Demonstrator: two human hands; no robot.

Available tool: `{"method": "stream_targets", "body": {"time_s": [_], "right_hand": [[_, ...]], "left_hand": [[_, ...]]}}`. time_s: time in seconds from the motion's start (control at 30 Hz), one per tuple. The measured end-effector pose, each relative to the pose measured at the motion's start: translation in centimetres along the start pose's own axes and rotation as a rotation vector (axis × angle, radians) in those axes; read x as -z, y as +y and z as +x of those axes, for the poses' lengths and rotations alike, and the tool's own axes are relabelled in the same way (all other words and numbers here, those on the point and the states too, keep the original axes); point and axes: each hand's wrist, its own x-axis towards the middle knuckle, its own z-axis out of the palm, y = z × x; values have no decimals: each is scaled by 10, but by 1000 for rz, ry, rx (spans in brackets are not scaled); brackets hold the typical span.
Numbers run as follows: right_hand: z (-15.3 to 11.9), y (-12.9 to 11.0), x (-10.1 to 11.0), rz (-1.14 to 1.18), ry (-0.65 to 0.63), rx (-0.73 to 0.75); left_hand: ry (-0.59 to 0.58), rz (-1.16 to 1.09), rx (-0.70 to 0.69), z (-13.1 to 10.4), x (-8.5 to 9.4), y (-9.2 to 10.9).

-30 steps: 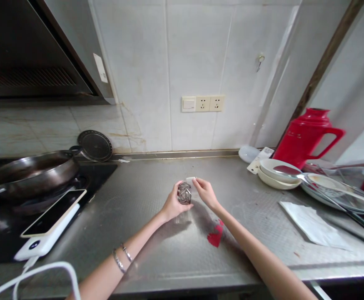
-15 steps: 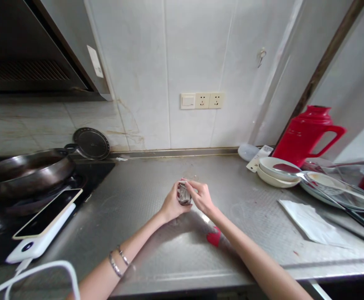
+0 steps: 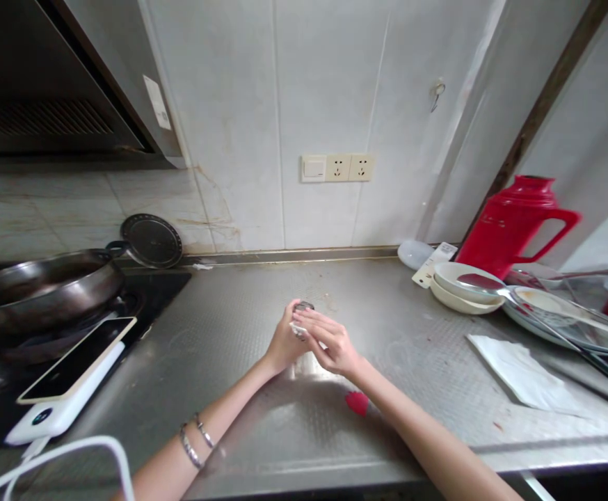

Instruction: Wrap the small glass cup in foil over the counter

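My left hand (image 3: pixel 282 344) is wrapped round a small clear glass (image 3: pixel 304 305), whose dark rim shows above the fingers. Most of the glass is hidden by both hands. My right hand (image 3: pixel 332 342) lies across the near side of it, fingers pressed together, with a scrap of white tissue (image 3: pixel 298 331) showing under the fingertips. How much tissue there is cannot be seen. Below the right wrist, a red strawberry-shaped piece (image 3: pixel 357 403) lies on the steel counter (image 3: pixel 262 431).
On the left, a pan (image 3: pixel 48 285) sits on the black stove, near a phone (image 3: pixel 77 358) and a white power bank (image 3: pixel 64 396). To the right are stacked bowls (image 3: pixel 463 296), a folded white napkin (image 3: pixel 523 376) and a red thermos (image 3: pixel 513 226).
My right hand has shifted from the glass's upper right side to flat across its front, covering more of it. The glass appears turned in my left hand. The white scrap sits lower.
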Motion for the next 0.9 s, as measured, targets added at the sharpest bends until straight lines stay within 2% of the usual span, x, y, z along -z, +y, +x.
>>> {"method": "stream_targets", "body": {"time_s": [0.07, 0.17, 0.27, 0.4, 0.53, 0.63, 0.73, 0.9], "right_hand": [[3, 1, 2, -1, 128, -139], [8, 9, 7, -8, 330, -458], [11, 18, 7, 63, 299, -684], [10, 20, 1, 203, 199, -743], [8, 14, -3, 190, 179, -714], [7, 10, -3, 135, 152, -612], [5, 9, -5, 65, 126, -438], [0, 11, -4, -70, 17, -47]], "left_hand": [[2, -8, -2, 0, 2, 1], [36, 27, -2, -3, 3, 2], [25, 66, -7, -6, 2, 1], [9, 114, 1, -9, 0, -1], [-5, 136, -36, -9, 0, 1], [-21, 153, -22, -8, -1, 2], [-8, 165, 2, -8, -3, 0], [24, 142, 3, -5, -1, -1]]}}
